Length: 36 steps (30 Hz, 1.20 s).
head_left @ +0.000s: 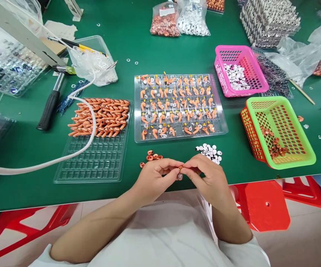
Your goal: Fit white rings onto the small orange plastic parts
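Note:
My left hand and my right hand meet at the near edge of the green table, fingertips pinched together on a small orange-and-white ring part. Just beyond the left hand lies a little pile of orange rings. A pile of white rings sits just past the right hand. Behind both stands a clear compartment tray filled with orange bent pieces.
A second clear tray at the left carries stacked orange pieces, crossed by a white cable. A hammer lies far left. Pink basket and green-orange basket stand right. Bags of parts sit at the back. Red stools are below.

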Motion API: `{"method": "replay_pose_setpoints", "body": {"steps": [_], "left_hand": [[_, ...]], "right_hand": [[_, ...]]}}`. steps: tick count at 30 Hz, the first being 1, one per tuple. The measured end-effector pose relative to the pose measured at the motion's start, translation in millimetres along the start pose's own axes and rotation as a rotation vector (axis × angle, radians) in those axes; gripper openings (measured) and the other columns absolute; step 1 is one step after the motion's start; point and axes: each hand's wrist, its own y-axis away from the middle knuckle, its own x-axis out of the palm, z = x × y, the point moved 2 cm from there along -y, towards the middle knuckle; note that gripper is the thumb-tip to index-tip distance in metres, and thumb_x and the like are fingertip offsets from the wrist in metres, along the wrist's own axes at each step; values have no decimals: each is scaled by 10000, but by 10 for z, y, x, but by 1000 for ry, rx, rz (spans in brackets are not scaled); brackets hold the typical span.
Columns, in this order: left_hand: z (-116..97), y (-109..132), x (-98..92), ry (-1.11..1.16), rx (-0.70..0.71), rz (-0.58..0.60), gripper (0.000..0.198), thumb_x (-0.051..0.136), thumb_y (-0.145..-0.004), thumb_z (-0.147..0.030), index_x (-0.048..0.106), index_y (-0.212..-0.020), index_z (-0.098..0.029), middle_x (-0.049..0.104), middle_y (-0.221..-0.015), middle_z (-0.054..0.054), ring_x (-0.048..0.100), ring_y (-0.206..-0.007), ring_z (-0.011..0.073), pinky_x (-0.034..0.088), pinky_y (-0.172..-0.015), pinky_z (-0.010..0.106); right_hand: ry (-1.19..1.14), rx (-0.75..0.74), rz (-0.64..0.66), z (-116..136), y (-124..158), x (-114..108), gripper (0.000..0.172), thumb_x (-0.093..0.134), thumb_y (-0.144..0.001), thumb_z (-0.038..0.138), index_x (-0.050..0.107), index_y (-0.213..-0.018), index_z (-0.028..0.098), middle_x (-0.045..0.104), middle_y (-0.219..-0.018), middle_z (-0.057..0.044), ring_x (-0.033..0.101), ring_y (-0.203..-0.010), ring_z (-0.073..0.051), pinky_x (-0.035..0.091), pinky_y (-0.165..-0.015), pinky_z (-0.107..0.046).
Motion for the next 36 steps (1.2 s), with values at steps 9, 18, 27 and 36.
{"method": "replay_pose_setpoints", "body": {"steps": [9, 18, 27, 36], "left_hand": [[42, -1, 29, 76, -20, -112, 173, 708, -796, -229, 758, -925, -125, 772, -769, 60, 738, -734, 185, 629, -737, 297], [82, 10, 70, -49, 66, -160, 154, 668, -784, -179, 760, -898, -133, 782, -793, 60, 739, -732, 175, 607, -714, 254], [132, 37, 76, -219, 172, -227, 163, 647, -768, -150, 771, -874, -151, 772, -771, 48, 717, -671, 160, 578, -645, 237], [115, -28, 66, -90, 47, -202, 127, 666, -761, -181, 745, -852, -141, 748, -762, 41, 697, -677, 146, 568, -646, 232]], "right_hand": [[-99, 45, -121, -37, 46, 123, 106, 593, -909, 176, 674, -908, 246, 635, -789, -7, 566, -669, -141, 447, -560, -273], [-95, 63, -189, 14, 37, 233, 126, 567, -865, 120, 580, -807, 231, 554, -732, 20, 503, -618, -119, 385, -517, -245], [-288, 157, -177, -47, 54, 325, 125, 560, -852, 126, 518, -791, 227, 503, -734, 32, 460, -591, -104, 366, -501, -234], [-305, 129, -131, -134, 5, 312, 114, 573, -881, 135, 577, -811, 225, 547, -751, 22, 519, -627, -116, 429, -540, -242]]}}
